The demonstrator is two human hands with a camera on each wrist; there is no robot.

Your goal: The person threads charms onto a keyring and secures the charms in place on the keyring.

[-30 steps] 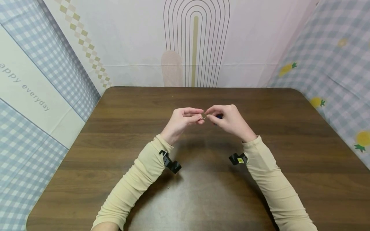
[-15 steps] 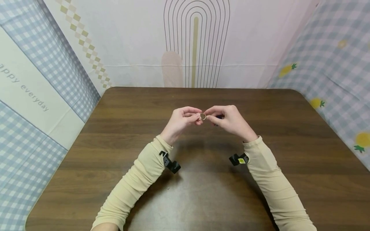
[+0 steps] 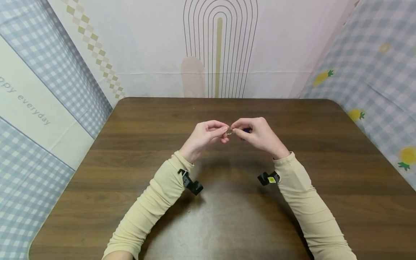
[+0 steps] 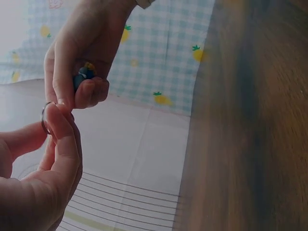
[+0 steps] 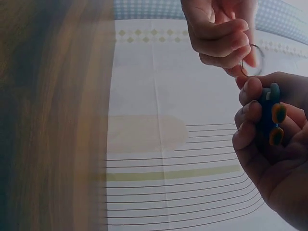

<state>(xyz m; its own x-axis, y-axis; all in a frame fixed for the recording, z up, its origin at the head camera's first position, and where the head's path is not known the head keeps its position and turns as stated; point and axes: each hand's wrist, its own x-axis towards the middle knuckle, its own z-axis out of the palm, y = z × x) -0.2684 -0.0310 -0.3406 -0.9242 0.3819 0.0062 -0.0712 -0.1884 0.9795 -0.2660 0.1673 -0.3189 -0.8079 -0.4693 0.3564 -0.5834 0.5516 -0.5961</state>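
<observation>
Between both hands a thin metal key ring is held above the table. In the left wrist view, the thumb and fingertips of my left hand pinch the key ring from one side. My right hand has thumb and forefinger together at the ring's other side. Its curled fingers also hold a small blue toy figure with orange round parts, seen against the palm in the right wrist view. The fingertips hide whatever lies between ring and figure.
Below the hands lies a brown wood-grain table. A tiny speck is on its near part. A white printed cloth hangs behind, with checked cloths at both sides. Black camera mounts sit on the wrists.
The key ring has turned slightly, showing rounder half a second ago and narrower now. My left fingertips have shifted a little on it. Both arms stay nearly in place.
</observation>
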